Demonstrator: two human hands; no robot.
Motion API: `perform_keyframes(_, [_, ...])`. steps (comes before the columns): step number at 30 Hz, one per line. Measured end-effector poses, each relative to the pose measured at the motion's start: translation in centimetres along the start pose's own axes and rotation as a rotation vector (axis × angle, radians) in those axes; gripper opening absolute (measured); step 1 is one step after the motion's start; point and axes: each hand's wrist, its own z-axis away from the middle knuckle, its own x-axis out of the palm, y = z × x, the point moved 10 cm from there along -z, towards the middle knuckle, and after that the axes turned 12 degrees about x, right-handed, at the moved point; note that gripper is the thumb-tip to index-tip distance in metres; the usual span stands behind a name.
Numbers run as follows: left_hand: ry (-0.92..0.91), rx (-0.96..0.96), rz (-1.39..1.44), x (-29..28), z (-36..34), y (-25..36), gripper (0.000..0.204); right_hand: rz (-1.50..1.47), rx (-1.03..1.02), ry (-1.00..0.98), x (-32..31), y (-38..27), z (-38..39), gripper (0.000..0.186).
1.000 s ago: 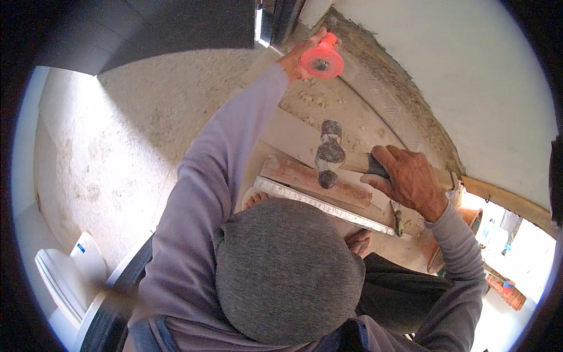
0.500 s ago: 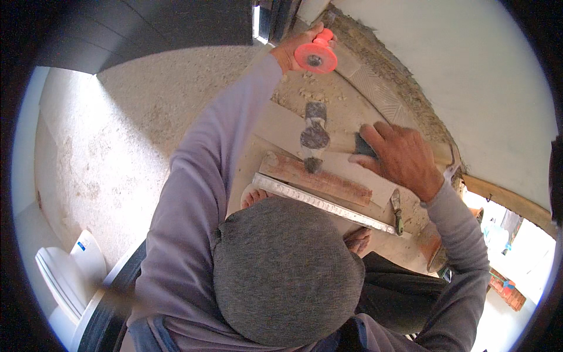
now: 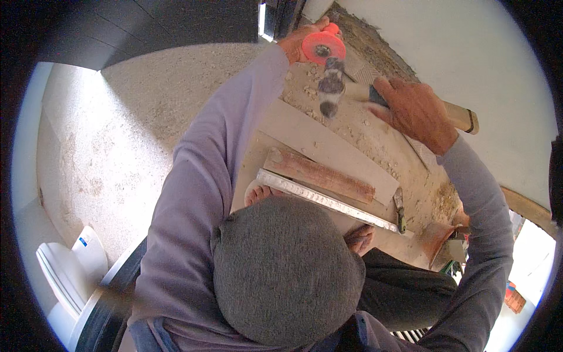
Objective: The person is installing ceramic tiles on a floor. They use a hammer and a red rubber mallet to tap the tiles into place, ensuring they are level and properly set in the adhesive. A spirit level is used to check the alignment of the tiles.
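Note:
My left hand [image 3: 299, 42] grips a hand chisel with a round red guard [image 3: 312, 44], its metal striking end showing in the middle. My right hand [image 3: 413, 111] is closed on the wooden-handled hammer [image 3: 331, 88], whose head sits just beside and below the guard; I cannot tell if they touch. Beneath them, on the dusty floor strewn with rubble, lie a pale board [image 3: 328, 141], a reddish strip [image 3: 319, 173], a long metal straightedge [image 3: 328, 200] and a scraper with a green handle [image 3: 400, 214].
The white wall [image 3: 481, 70] has a rough, chipped band along its foot. A dark panel [image 3: 164, 23] stands at upper left. At lower left is a white fixture like a toilet [image 3: 58, 276]. My bare feet [image 3: 359, 237] rest below the straightedge. A terracotta-coloured container [image 3: 437, 246] is at right.
My right hand has carried the hammer up toward the red guard, away from the board and strip. My left hand has shifted slightly, still gripping the chisel.

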Motion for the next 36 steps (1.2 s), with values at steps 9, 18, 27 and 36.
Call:
perform_keyframes(9, [0.023, -0.018, 0.123, -0.4, 0.1, -1.1, 0.048, -0.005, -0.1, -0.017, 1.1, -1.5, -1.5, 0.042])
perform_keyframes(18, [-0.181, -0.04, 0.177, -1.1, 0.5, -1.1, 0.046, 0.109, -0.43, -0.017, 2.0, -6.5, 1.1, 0.044])
perform_keyframes(27, [-0.102, 0.014, 0.079, -0.9, -0.3, -1.3, 0.05, -0.07, -0.354, 0.016, 1.6, -5.0, 0.9, 0.048])
perform_keyframes(36, [0.034, 0.07, 0.062, -2.4, -0.5, -0.5, 0.045, -0.158, -0.234, -0.01, 1.6, -3.5, -0.3, 0.047])
